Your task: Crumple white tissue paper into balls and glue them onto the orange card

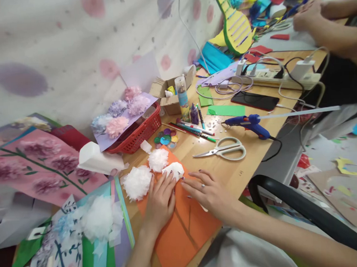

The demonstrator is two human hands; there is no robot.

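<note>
An orange sheet of paper [173,246] with dark stem-like lines lies at the table's front edge. My left hand [161,201] rests on it, fingers stretched out, their tips at the lower edge of a flattened white paper piece [174,171]. To the right, my right hand [209,194], wearing a ring, is spread with its fingertips close to that same piece. A bit of white shows under the right palm, too hidden to name. Two fluffy white paper pompoms, a larger one [137,183] and a smaller one [158,159], sit by the sheet's upper left.
Scissors [220,149] and a blue glue gun [250,124] lie right of the sheet. Behind are pens [196,131], a red basket [138,130], a phone [255,100] and a power strip [278,79]. Another person's hands [309,16] are at the far right. A black chair arm [304,214] stands nearby.
</note>
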